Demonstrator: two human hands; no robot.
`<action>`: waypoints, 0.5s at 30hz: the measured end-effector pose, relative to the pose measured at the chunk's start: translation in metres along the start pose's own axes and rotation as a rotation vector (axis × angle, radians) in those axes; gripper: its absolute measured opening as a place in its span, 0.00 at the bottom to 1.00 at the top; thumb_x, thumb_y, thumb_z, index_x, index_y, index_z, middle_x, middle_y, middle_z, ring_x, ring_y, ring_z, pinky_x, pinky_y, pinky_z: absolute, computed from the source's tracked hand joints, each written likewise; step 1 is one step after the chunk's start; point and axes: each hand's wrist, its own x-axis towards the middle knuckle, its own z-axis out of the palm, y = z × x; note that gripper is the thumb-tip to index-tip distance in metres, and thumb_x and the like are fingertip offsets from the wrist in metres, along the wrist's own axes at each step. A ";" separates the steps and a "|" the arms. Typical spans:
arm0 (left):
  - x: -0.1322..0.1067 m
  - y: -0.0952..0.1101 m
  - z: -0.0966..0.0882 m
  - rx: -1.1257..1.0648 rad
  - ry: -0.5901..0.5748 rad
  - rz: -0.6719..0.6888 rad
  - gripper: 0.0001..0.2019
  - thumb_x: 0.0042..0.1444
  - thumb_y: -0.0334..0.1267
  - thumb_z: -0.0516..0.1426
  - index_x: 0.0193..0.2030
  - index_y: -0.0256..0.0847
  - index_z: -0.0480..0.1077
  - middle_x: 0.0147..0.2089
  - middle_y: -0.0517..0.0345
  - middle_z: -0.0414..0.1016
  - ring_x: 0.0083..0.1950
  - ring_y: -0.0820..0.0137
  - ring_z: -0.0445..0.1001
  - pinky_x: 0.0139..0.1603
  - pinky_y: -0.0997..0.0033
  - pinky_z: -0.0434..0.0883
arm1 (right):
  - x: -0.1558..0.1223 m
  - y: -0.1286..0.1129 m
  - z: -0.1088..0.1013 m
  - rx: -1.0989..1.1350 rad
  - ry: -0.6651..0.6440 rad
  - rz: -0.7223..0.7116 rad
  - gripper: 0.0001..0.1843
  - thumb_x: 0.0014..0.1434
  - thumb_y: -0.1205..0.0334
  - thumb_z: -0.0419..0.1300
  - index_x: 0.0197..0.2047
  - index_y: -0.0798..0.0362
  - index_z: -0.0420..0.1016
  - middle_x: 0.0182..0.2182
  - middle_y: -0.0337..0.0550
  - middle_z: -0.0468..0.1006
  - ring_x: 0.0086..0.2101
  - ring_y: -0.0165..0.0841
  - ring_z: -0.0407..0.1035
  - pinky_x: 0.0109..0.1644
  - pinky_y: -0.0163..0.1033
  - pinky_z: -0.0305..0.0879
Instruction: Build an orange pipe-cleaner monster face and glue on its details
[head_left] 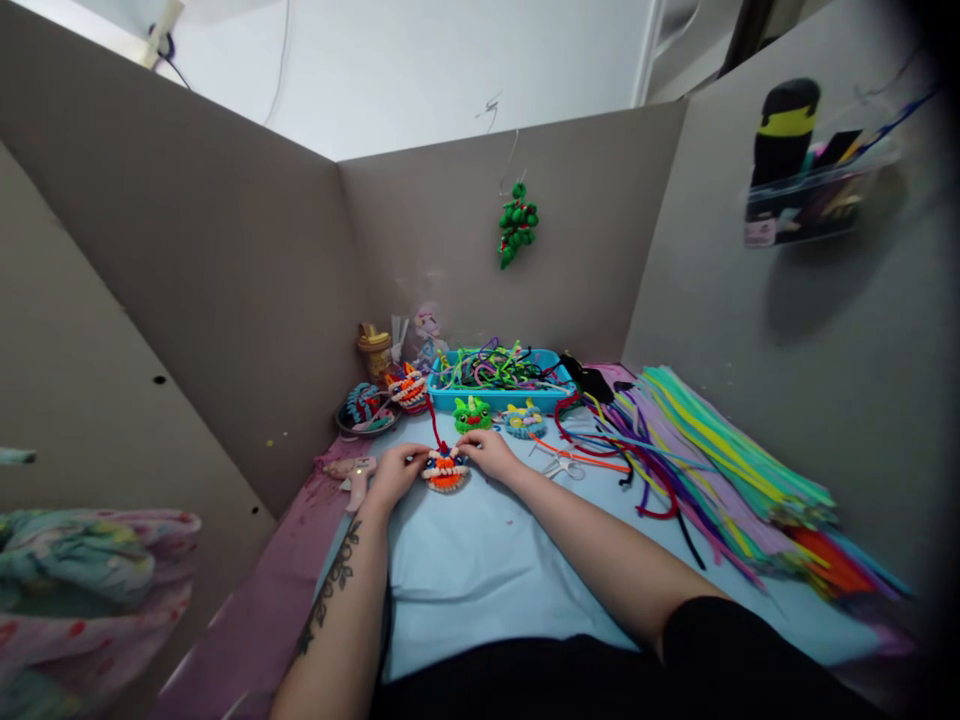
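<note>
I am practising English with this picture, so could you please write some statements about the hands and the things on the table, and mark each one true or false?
1. The left hand and right hand hold the nearest orange figure. True.
2. The right hand holds the scissors. False: they lie on the blue cloth.
3. The tray stands behind the green figure. True.
4. The pink tool lies to the right of both hands. False: it lies to the left, near the left wrist.
</note>
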 end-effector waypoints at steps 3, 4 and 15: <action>-0.001 0.001 -0.001 -0.025 0.000 -0.013 0.10 0.48 0.37 0.55 0.34 0.39 0.76 0.36 0.52 0.79 0.37 0.65 0.75 0.39 0.68 0.70 | 0.001 0.001 0.000 0.018 -0.007 0.011 0.07 0.49 0.67 0.57 0.28 0.56 0.77 0.26 0.41 0.78 0.29 0.33 0.70 0.35 0.34 0.63; -0.001 0.003 -0.001 -0.030 -0.001 -0.019 0.10 0.48 0.38 0.55 0.34 0.39 0.76 0.36 0.52 0.79 0.37 0.64 0.75 0.39 0.68 0.70 | 0.000 0.002 0.000 0.027 -0.012 0.019 0.07 0.49 0.66 0.57 0.28 0.56 0.77 0.26 0.41 0.78 0.29 0.33 0.70 0.35 0.35 0.63; -0.002 0.002 -0.006 0.006 0.131 0.024 0.14 0.52 0.33 0.49 0.39 0.36 0.74 0.41 0.49 0.77 0.44 0.65 0.73 0.46 0.65 0.68 | -0.005 0.002 -0.020 0.080 0.064 0.031 0.12 0.49 0.64 0.56 0.36 0.56 0.77 0.33 0.46 0.79 0.35 0.36 0.71 0.42 0.41 0.65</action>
